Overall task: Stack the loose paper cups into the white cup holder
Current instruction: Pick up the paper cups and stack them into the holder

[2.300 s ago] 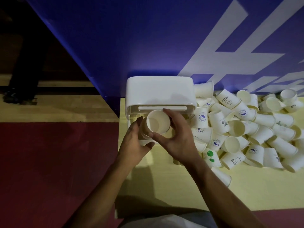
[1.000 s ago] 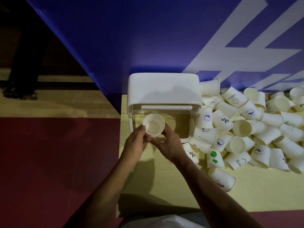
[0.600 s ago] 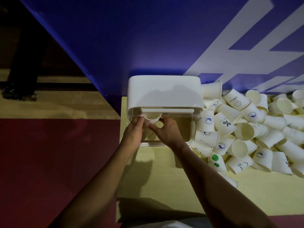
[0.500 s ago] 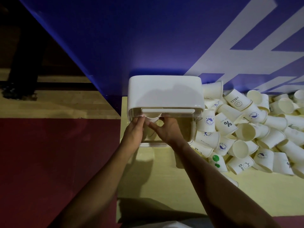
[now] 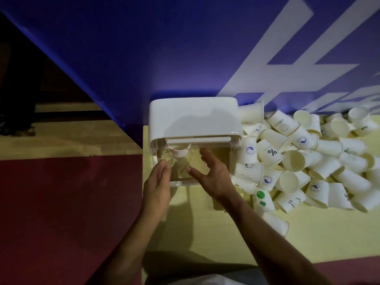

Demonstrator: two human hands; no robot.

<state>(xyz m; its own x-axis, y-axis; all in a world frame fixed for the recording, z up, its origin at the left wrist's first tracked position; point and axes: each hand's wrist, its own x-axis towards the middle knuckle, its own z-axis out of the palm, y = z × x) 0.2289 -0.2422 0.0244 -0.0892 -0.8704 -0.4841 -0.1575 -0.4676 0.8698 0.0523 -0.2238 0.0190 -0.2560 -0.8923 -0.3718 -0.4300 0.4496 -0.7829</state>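
left hand (image 5: pixel 157 190) and right hand (image 5: pixel 211 177) empty, fingers wide, at the holder's (image 5: pixel 193 120) clear front. a cup (image 5: pixel 178 152) sits inside, just beyond the left fingers. loose cups (image 5: pixel 298 161) crowd the worktop (image 5: pixel 205 233) right of the right fingers.

Two arms show from the fingertips down to the lower edge of view. The left hand (image 5: pixel 157 188) and right hand (image 5: pixel 213 178) are bare. The left forearm (image 5: pixel 127 245) and right forearm (image 5: pixel 269 241) are bare too, slender and smooth. Between them, at the very bottom, sits a pale grey-white patch of cloth (image 5: pixel 205 280); the light is too dim to tell what kind of garment it is.
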